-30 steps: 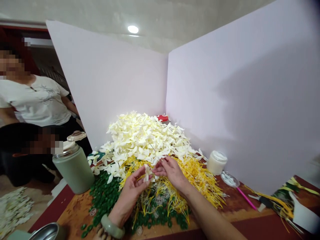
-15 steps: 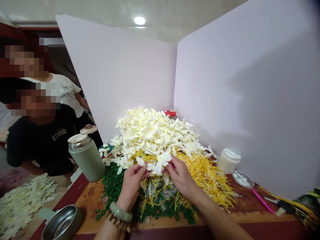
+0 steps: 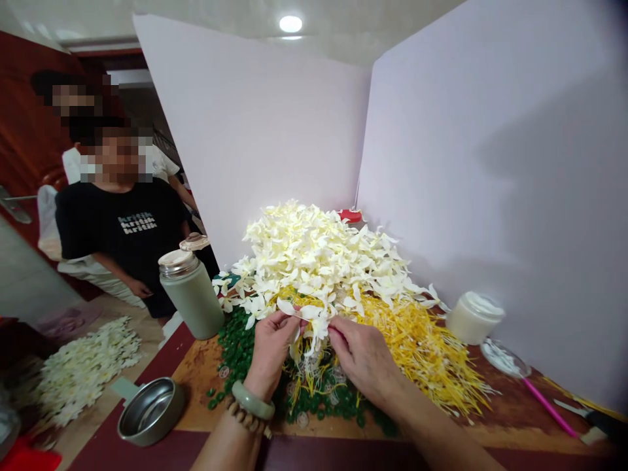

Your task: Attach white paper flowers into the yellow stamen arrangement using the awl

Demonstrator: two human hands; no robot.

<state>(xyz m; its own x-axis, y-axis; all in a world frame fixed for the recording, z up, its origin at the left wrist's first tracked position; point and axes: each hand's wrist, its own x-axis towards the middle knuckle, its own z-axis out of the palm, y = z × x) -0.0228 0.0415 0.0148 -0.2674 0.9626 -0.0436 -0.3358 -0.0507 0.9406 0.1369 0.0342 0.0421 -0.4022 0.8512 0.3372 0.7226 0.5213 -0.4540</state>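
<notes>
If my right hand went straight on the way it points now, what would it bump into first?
Your right hand would most likely meet the white flower at its fingertips first, though depth is hard to judge here.

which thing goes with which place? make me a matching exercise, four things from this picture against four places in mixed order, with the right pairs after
Things
1. flower
2. flask
3. bangle
4. jar

Places
A. around the left wrist
B. standing right of the white pile
C. in the fingers of the left hand
D. standing left of the white pile

Pairs: 1-C, 2-D, 3-A, 4-B
</notes>
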